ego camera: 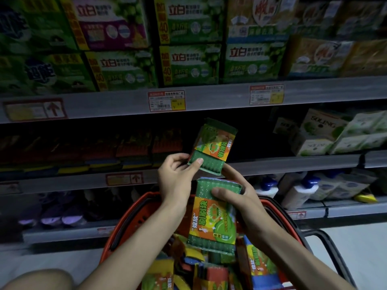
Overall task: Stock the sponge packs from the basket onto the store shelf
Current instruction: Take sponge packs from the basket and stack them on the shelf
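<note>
Heaped loose sponge packs (209, 273) in orange-green and blue-yellow printed wrappers fill the red plastic shopping basket (117, 233) at frame bottom, piled to approx rim level. Just above the heap, R hand (245, 201) grips a green scouring-sponge pack (211, 222) w/ an orange-green label sleeve. Its thumb lies across the far green end and the fingers curl under, so the pack hangs lengthways over the basket. L hand (176, 176) pinches a second matching green pack (213, 143) by its near end, thumb on top, fingers beneath. It holds that pack tilted up toward the dark gap on the grey metal middle shelf (272, 164), resting on nothing I can see. The two packs' ends are near each other; can't tell if they touch.

Outward: left of the gap, dim stacks of multicolour sponge packs (134, 151) sit along that shelf's front edge; right of it, white-green cartons (326, 132). The shelf above carries green detergent boxes (188, 63), w/ a red-white price tag (166, 100) on its edge strip.

Step, as I judge it: mid-stocking, w/ one pack going in, the next ready and plenty left in the basket. Next move needs L hand to level its pack, slide it past the front edge beside the existing stacks and let go, then take R hand's pack.
</note>
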### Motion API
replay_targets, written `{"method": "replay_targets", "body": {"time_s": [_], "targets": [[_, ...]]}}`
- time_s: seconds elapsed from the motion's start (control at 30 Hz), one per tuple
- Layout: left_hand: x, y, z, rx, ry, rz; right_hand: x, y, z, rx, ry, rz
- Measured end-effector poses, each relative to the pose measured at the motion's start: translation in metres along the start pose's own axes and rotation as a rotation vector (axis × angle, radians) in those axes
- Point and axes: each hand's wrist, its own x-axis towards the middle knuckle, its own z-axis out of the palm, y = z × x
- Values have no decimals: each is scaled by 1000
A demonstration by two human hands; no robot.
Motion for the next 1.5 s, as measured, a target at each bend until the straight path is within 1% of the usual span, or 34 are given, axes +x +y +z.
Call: {"method": "replay_targets", "body": {"time_s": [0.2, 0.33, 0.43, 0.53, 0.6, 0.73, 1.0, 1.1, 1.3, 1.5], "targets": [[8, -7, 4, -13, 37, 25, 16, -1, -1, -52, -13, -1], [10, -12, 6, 43, 39, 52, 32, -2, -3, -92, -5, -21], [9, -14, 7, 185, 47, 100, 41, -1, -7, -85, 9, -35], [5, -13, 8, 356, 18, 127, 47, 0, -10, -78, 0, -40], [5, -13, 8, 401, 3, 149, 50, 2, -11, -84, -6, -36], [6, -13, 6, 400, -5, 98, 52, 6, -11, -119, -9, -11], [9, -9, 5, 279, 0, -18, 58, 6, -11, -217, -23, 17], [12, -3, 3, 238, -25, -44, 58, 4, -9, -232, -49, 13], [14, 2, 4, 175, -19, -69, 55, -4, -14, -257, -60, 26], [15, 4, 0, 204, -26, -68, 55, 2, -14, -291, -54, 27]]}}
